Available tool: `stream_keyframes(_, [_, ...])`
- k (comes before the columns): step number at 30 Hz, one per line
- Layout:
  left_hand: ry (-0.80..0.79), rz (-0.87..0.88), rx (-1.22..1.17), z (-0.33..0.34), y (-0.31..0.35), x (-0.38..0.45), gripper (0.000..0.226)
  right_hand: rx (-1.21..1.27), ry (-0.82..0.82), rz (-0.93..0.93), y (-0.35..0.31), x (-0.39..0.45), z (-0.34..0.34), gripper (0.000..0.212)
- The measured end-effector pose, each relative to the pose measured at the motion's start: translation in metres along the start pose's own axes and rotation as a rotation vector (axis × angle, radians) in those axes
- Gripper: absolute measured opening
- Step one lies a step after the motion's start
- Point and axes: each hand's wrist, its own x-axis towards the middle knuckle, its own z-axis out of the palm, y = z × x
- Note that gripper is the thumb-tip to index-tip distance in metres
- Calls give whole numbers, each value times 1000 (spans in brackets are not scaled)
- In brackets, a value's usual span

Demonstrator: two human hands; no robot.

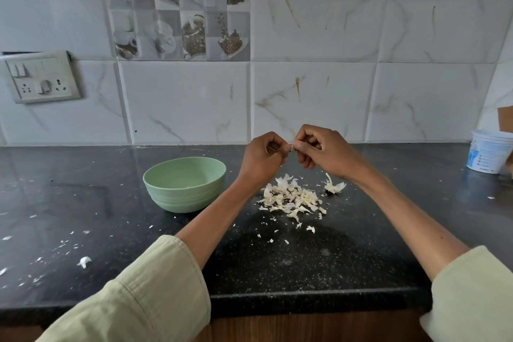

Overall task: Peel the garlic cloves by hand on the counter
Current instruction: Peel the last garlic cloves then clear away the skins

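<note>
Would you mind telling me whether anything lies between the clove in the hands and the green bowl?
Nothing visible does. The left hand and right hand pinch the garlic clove above the counter; the bowl sits lower left with its mouth open, and the peel pile lies on the other side.

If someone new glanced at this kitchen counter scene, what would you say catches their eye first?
Most likely the two hands raised together mid-frame, the left hand and right hand pinching a small garlic clove between them above the black counter. Just below lies a pale heap of garlic skins, stark against the dark stone. To the left of the hands stands a light green bowl.
</note>
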Motion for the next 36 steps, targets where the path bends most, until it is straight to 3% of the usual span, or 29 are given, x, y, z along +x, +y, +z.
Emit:
stream_keyframes(13, [-76, 0, -330, -6, 3, 1, 12, 431, -114, 108, 2, 1, -11, 19])
stream_keyframes(25, [-85, -32, -339, -6, 4, 2, 9, 506, -131, 163, 3, 0, -14, 26])
stream_keyframes(29, [-42, -57, -190, -6, 4, 3, 10, 468, -90, 149, 5, 0, -15, 24])
stream_keyframes(36, [-103, 118, 433, -3, 2, -3, 16, 414, -26, 124, 8, 1, -21, 18])
